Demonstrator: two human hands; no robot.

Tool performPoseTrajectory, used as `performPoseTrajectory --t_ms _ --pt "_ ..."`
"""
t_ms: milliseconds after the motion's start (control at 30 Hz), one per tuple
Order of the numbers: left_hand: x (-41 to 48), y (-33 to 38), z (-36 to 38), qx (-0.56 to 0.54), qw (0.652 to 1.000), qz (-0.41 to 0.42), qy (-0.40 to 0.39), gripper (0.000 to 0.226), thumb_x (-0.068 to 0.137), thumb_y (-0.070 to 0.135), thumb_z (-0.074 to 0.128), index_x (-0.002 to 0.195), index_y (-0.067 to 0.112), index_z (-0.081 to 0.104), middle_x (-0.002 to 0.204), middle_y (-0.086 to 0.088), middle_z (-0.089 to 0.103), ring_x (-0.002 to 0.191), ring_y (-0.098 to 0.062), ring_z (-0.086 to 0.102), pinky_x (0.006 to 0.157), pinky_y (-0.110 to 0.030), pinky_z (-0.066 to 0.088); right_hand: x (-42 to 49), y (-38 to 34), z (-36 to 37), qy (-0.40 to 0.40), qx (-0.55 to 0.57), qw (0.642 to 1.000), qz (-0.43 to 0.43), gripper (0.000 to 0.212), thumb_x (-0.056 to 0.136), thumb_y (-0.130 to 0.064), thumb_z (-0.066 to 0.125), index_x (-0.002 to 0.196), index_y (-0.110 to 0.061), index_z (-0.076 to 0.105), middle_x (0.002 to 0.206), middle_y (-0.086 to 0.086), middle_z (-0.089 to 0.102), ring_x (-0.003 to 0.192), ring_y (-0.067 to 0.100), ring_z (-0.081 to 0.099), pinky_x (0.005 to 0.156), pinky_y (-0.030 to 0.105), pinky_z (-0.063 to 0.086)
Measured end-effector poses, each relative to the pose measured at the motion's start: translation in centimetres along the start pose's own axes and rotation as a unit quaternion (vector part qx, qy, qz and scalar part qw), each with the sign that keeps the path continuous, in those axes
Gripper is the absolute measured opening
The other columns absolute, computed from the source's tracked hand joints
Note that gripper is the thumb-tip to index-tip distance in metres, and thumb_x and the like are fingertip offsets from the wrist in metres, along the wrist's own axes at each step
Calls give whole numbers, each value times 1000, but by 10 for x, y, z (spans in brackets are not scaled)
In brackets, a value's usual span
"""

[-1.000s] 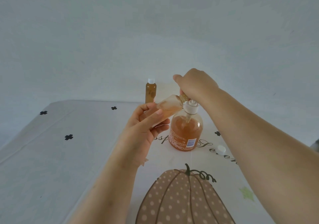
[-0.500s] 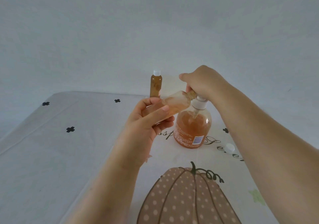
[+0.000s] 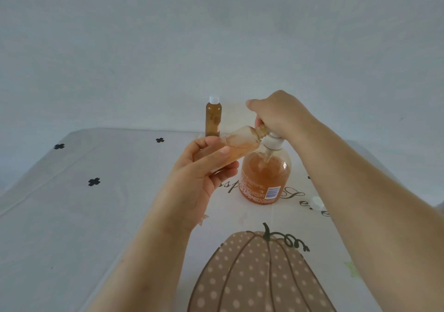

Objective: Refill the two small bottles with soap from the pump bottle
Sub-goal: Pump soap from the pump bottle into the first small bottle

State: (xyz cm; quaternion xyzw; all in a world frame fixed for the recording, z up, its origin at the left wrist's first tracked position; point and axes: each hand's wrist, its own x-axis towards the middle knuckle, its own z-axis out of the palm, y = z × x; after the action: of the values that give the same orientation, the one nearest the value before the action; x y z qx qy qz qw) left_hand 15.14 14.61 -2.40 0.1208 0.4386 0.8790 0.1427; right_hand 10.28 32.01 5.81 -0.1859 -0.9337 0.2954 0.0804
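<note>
Open small bottle (image 3: 236, 144) sits in the left hand (image 3: 200, 174), fingers and thumb wrapped round its lower half, tilted steeply so its long axis runs from low-left at the palm up-right to the neck. That threaded neck ends right at the nozzle of the pump bottle (image 3: 265, 177), under the right hand (image 3: 280, 112). Right hand is closed down over the pump head w/ palm on top; head itself mostly hidden, so can't tell how far it's depressed. Key relation: mouth of the small bottle points up-right into the spout, which faces left, so bottle axis and spout line up roughly end to end. Whether neck actually touches the spout is hidden by the right hand's fingers. Small bottle looks partly filled, amber soap pooled along its lower side. Pump bottle stands upright on the pumpkin tablecloth (image 3: 96, 215), approx. two-thirds full. Second small bottle (image 3: 213, 119), capped and full-looking, stands upright behind, well apart from both hands. Loose white cap (image 3: 317, 202) lies on the cloth to the right of the pump bottle, beside the right forearm. Judgement: second fill under way; any drift of the neck off the spout spills soap onto the cloth.
</note>
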Motion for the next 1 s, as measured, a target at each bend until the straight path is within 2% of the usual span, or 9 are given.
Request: performPoseTrajectory --t_ms 300,367,467,633,900,1000 --pt "-3 3 2 -10 1000 7 -14 33 75 12 68 105 6 56 94 -8 73 82 -24 69 75 -31 58 -4 -5 -3 17 -7 1000 3 35 92 -35 52 90 -6 71 67 3 55 60 22 50 62 31 40" --pt "-4 4 3 -18 1000 11 -20 32 78 11 67 107 5 55 96 -8 73 84 -25 68 76 -30 57 -4 -7 -6 22 -1 1000 5 38 91 -34 52 95 -2 73 58 2 55 54 21 51 61 30 41" --pt "-5 5 4 -27 999 12 -38 31 82 11 69 110 5 55 100 -9 74 89 -25 68 79 -31 57 -8 -12 -12 14 -4 1000 7 40 92 -33 52 92 -1 76 42 -2 57 45 19 54 59 27 45" --pt "-5 8 4 -27 999 18 -37 32 80 10 65 110 6 55 99 -8 74 87 -26 68 79 -32 58 -9 -14 -13 4 -17 1000 0 41 94 -33 50 90 -3 77 54 1 61 52 20 55 59 28 43" --pt "-6 6 3 -6 999 25 -25 37 79 11 66 113 5 54 97 -8 74 83 -25 69 78 -32 57 -6 -13 -9 21 -46 999 -3 37 92 -35 46 82 -8 70 60 5 62 56 24 55 66 32 46" --pt "-5 6 2 4 999 32 -25 36 78 11 66 111 6 54 94 -7 74 81 -24 69 77 -31 57 -4 -8 -5 29 -52 998 -13 39 93 -36 46 87 -7 72 65 5 61 60 24 55 63 31 43"
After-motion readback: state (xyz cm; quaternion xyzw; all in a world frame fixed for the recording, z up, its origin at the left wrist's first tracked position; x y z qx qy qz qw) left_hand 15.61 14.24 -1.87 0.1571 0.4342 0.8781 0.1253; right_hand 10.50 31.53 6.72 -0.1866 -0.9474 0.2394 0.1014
